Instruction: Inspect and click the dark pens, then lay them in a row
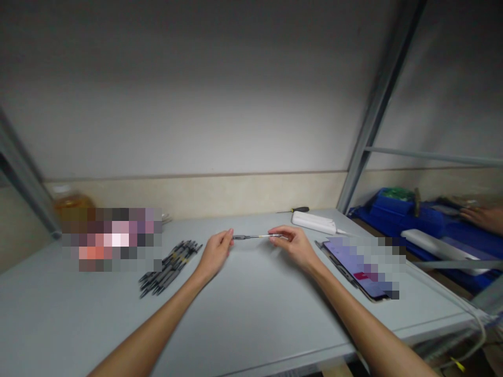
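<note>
My left hand [217,252] pinches a dark pen barrel [241,237], which points to the right. A thin pale pen refill [257,236] runs from its end across to my right hand [293,244], whose thumb and fingers close on the far end. Both hands hold these parts level, just above the grey table [236,319]. How far the refill sits inside the barrel cannot be made out. Left of my left hand lies a pile of dark pens [168,267]. Beyond my right forearm, more dark pen parts [341,266] lie alongside a phone [359,272].
A white power strip [313,222] and a screwdriver [301,210] lie at the back. Blurred-out items and a bottle of amber liquid [73,201] are at the left. Metal posts [383,99] frame the table; past the right one, another person's hand [483,217] is over blue material.
</note>
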A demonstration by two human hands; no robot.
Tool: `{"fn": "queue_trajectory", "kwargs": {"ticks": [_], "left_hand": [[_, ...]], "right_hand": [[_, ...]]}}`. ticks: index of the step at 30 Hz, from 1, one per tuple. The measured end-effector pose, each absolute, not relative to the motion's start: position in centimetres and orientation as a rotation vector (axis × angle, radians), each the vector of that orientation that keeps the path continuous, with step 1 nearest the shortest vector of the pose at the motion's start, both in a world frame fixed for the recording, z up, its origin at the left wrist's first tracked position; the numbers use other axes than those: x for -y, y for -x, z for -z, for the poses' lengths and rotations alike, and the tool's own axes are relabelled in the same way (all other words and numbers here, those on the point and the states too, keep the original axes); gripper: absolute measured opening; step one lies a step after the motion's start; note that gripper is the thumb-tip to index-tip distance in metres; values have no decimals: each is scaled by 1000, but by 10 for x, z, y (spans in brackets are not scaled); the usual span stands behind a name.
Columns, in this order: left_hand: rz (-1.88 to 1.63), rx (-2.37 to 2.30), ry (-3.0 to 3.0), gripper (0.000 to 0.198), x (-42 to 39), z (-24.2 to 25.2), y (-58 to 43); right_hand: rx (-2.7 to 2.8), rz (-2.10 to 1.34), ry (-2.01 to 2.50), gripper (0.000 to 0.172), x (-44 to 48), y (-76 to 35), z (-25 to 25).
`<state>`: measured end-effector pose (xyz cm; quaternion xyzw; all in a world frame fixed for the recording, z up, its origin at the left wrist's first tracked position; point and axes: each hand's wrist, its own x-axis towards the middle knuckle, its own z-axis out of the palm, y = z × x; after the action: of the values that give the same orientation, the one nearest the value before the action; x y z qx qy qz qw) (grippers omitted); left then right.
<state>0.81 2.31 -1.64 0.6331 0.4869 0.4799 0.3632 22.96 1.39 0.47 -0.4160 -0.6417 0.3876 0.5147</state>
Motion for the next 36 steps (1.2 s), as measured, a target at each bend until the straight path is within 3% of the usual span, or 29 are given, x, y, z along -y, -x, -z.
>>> {"fn": "queue_trajectory", "kwargs": {"ticks": [6,10,17,19,22,27,34,36], "left_hand": [[-1168,-1208,-1658,45,-24,19,-7],[-1214,-1153,-1769,32,-20,14,-6],[-1335,-1093,-1653,19,-16,7,-11],[-1353,-1076,-1605,19,-17,7,-11],[-1389,-1065,-1543,21,-21,9,-8],[-1413,-1048,-1480,24,-22,10,-5],[-1363,-1003,-1525,21,-19,8,-7],[-1372,-1009,-1495,21,-20,9,-7]], "right_hand": [[1596,-953,1096,30,-11,-227,-5],[1637,-926,1148,33,-10,-225,-7],[1756,-861,1259,63,-9,-224,-5],[1727,-869,1209,61,-9,-225,-7],[1647,-885,1094,42,-10,-227,-10],[1657,-884,1080,33,-10,-228,-11],[1700,-879,1251,55,-12,-228,-5],[1686,-874,1221,52,-13,-229,-5]]}}
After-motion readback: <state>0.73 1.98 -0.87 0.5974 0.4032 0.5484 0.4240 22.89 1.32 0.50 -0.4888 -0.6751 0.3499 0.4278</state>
